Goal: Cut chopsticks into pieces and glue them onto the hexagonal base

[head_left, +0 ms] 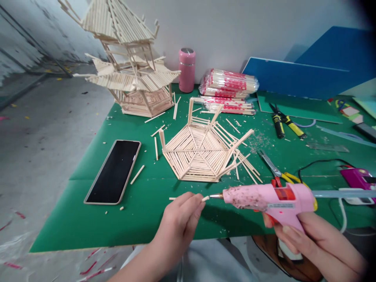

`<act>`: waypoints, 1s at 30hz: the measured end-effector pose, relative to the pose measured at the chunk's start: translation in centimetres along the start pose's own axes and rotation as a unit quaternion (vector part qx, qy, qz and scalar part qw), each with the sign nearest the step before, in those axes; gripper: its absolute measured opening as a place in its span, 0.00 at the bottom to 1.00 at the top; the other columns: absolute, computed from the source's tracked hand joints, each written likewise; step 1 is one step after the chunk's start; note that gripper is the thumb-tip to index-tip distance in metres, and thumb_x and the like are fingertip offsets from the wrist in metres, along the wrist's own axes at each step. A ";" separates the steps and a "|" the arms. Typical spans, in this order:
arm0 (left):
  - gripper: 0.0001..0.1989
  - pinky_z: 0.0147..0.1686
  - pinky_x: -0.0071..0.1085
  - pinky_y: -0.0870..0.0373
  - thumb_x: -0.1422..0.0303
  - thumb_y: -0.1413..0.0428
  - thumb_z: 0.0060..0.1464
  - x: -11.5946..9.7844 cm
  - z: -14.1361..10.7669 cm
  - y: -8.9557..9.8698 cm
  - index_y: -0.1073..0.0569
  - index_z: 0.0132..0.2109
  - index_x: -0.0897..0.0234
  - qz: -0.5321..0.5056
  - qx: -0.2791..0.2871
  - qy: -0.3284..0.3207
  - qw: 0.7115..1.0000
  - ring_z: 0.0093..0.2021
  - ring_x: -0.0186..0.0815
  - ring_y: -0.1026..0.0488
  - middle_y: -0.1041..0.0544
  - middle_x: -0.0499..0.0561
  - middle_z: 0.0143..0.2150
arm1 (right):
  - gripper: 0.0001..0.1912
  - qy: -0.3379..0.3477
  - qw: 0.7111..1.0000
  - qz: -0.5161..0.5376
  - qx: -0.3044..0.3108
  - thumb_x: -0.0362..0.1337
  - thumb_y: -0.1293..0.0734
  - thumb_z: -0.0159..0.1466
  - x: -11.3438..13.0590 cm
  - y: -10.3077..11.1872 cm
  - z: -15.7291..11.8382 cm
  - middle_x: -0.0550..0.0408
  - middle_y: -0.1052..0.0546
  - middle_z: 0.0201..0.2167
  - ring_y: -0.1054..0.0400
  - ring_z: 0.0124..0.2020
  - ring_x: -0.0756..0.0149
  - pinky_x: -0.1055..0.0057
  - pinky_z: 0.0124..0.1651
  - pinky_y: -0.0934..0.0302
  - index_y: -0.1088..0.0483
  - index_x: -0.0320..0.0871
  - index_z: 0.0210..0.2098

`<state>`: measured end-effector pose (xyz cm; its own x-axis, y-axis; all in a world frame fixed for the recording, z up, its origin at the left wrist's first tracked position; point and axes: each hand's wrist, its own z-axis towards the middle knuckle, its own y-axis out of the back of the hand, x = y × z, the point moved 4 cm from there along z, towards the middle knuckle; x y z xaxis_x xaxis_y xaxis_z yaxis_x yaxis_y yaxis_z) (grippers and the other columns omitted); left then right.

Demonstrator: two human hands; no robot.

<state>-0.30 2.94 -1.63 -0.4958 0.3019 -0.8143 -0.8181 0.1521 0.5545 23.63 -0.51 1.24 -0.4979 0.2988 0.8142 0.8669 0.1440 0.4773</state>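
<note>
My left hand [183, 215] pinches a thin wooden stick [205, 198], whose short end pokes out past the fingertips. Wrapped round the handle of a pink hot glue gun [261, 199] is my right hand [305, 239]. The gun's metal nozzle points left and meets or nearly meets the stick's end. A clear glue stick [343, 194] extends from its back. Just beyond both hands lies a hexagonal base of wooden sticks [196, 152], with short upright posts at its corners. Most of the stick in my left hand is hidden by the fingers.
A tiered stick pagoda [132, 78] stands at the back left, near a pink flask [187, 70] and wrapped stick bundles [229, 84]. A phone [113, 172] lies left. Yellow-handled pliers [286, 121], scissors [273, 166] and a purple device [357, 180] with cables occupy the right.
</note>
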 end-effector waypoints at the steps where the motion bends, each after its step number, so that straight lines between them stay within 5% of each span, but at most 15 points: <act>1: 0.06 0.31 0.26 0.36 0.75 0.51 0.55 -0.1 0.1 0.0 0.30 0.34 0.66 -0.020 0.003 0.004 1.000 0.33 0.36 0.29 0.27 0.54 0.31 | 0.11 -0.018 1.000 0.013 0.011 0.46 0.38 0.59 0.0 0.0 0.1 0.58 0.32 0.22 0.41 0.22 0.70 0.78 0.22 0.43 0.29 0.47 0.34; 8: 0.11 0.31 0.27 0.37 0.70 0.53 0.57 -0.5 0.6 0.0 0.26 0.33 0.65 -0.218 0.057 0.128 0.966 0.24 0.30 0.34 0.31 0.49 0.25 | 0.12 -0.017 0.975 0.211 0.068 0.43 0.42 0.63 -0.3 -0.3 1.3 0.56 0.32 0.25 0.43 0.22 0.71 0.74 0.24 0.46 0.33 0.49 0.43; 11: 0.10 0.27 0.27 0.36 0.68 0.51 0.56 -0.7 0.4 -0.4 0.26 0.32 0.66 -0.352 0.086 0.207 0.909 0.22 0.30 0.33 0.31 0.48 0.21 | 0.11 0.011 0.944 0.329 0.036 0.41 0.43 0.63 0.1 -0.5 1.8 0.55 0.33 0.29 0.47 0.20 0.73 0.73 0.22 0.50 0.33 0.48 0.42; 13: 0.09 0.26 0.27 0.36 0.67 0.49 0.54 -0.7 0.2 -0.6 0.26 0.33 0.67 -0.429 0.087 0.250 0.863 0.23 0.32 0.32 0.28 0.50 0.22 | 0.11 0.006 0.932 0.360 0.031 0.40 0.43 0.64 0.2 -0.7 2.0 0.57 0.36 0.23 0.49 0.19 0.73 0.73 0.21 0.52 0.32 0.46 0.41; 15: 0.09 0.27 0.26 0.36 0.68 0.48 0.54 -0.7 0.0 -0.6 0.25 0.34 0.67 -0.483 0.067 0.284 0.826 0.24 0.31 0.31 0.26 0.51 0.22 | 0.11 -0.003 0.932 0.362 0.034 0.40 0.43 0.63 0.0 -0.9 1.9 0.58 0.39 0.20 0.50 0.19 0.73 0.73 0.20 0.54 0.32 0.45 0.40; 20: 0.09 0.25 0.22 0.39 0.68 0.48 0.54 -0.4 -0.1 0.1 0.24 0.34 0.68 -0.557 -0.034 0.334 0.760 0.23 0.28 0.32 0.28 0.48 0.21 | 0.10 -0.022 0.943 0.332 0.028 0.41 0.42 0.63 -2.1 -0.9 1.0 0.52 0.30 0.32 0.48 0.20 0.73 0.72 0.21 0.55 0.34 0.47 0.41; 30: 0.07 0.24 0.20 0.36 0.70 0.44 0.50 0.2 -0.7 1.3 0.24 0.35 0.71 -0.572 -0.173 0.349 0.722 0.21 0.26 0.33 0.28 0.48 0.22 | 0.15 -0.053 0.979 0.190 0.049 0.48 0.41 0.61 -3.0 -2.0 -1.0 0.58 0.37 0.18 0.44 0.19 0.71 0.73 0.23 0.48 0.33 0.44 0.34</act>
<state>-1.67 2.58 -1.13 0.6350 -0.4019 -0.6597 -0.7722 -0.3542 -0.5275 23.31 -2.67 -1.80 -0.1375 0.4439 0.8855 0.9899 0.0922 0.1074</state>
